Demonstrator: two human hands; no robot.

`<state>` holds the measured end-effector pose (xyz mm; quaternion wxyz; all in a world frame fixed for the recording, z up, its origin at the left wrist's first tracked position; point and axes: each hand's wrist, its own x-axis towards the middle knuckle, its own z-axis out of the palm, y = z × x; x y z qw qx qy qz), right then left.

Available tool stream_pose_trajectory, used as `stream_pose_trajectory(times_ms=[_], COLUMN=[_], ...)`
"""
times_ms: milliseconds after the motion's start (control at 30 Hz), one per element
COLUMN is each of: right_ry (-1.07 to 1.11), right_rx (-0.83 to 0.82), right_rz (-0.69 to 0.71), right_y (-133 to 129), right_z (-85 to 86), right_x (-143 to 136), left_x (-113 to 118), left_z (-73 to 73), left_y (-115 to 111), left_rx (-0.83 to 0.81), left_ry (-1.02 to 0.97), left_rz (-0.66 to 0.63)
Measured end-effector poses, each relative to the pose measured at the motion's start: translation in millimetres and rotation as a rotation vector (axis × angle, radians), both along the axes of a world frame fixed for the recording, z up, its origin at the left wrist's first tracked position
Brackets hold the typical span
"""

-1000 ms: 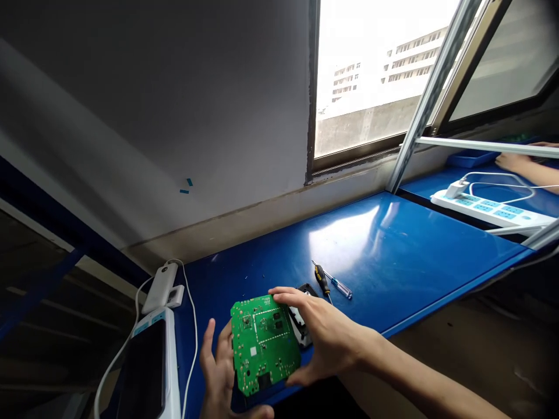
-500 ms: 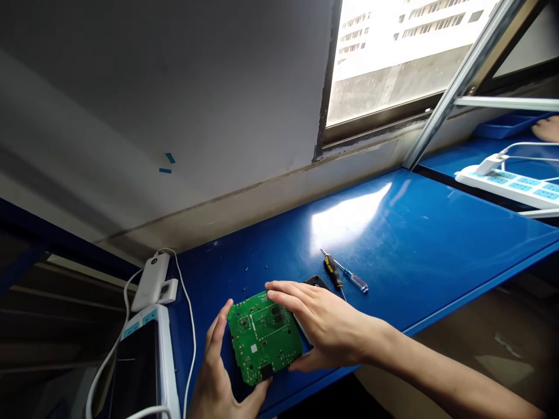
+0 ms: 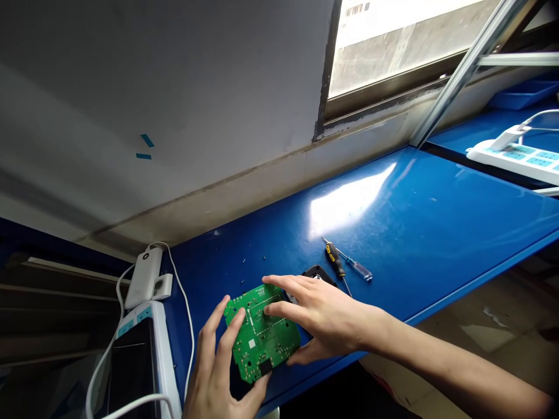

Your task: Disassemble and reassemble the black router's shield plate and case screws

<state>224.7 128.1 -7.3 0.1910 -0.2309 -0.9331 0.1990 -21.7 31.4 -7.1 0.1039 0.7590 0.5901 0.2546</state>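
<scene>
Green circuit board (image 3: 274, 338), apparently being steadied
Left hand (image 3: 217, 372) and right hand (image 3: 327, 317) clasp opposite sides; turning it likely calls for even grips.

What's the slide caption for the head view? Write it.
Left hand and right hand hold a green board, two screwdrivers lying nearby.

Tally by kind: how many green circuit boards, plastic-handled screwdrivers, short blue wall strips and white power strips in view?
Green circuit board: 1
Plastic-handled screwdrivers: 2 (black-and-yellow one, clear bluish one)
Short blue wall strips: 2 (upper strip, lower strip)
White power strips: 2 (left power strip, right power strip)
Total: 7
</scene>
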Motion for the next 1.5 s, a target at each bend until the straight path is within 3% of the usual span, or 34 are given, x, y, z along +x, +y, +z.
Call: stream_pose_trajectory(times_ms=[433, 633, 867, 1033, 1200, 1333, 1400, 1500], right_ry=[-0.001, -0.024, -0.051, -0.092, -0.130, -0.051, 0.007, 0.084], right_rx=[-0.007, -0.018, -0.057, -0.027, 0.063, 0.039, -0.037, -0.198], right_rz=[-0.004, -0.023, -0.052, -0.046, -0.017, 0.023, 0.027, -0.096], right_y=[-5.0, -10.6, -12.6, -19.0, -35.3, -39.2, -36.7, -31.2], right_z=[-7.4, -8.5, -9.5, 0.8, 25.2, 40.6, 41.7, 36.2], right_x=[4.8, 11.6, 13.8, 10.6, -5.3, -10.1, -8.4, -5.2], left_x=[6.1, 12.8, 15.2, 19.1, 19.1, 13.6, 13.2, 17.7], left_z=[-1.8, -2.1, -4.7, -10.0, -11.2, -11.1, -11.8, -12.2], left_y=[-2.5, -2.6, -6.9, -6.4, -6.5, -7.1, -6.9, -6.0], left_rx=[-0.100, -0.070, -0.120, -0.072, 0.013, 0.096, 0.020, -0.177], left_ry=[0.120, 0.142, 0.111, 0.183, 0.185, 0.037, -0.133, -0.553], left_rz=[-0.030, -0.060, -0.015, -0.069, -0.127, -0.107, -0.003, 0.155])
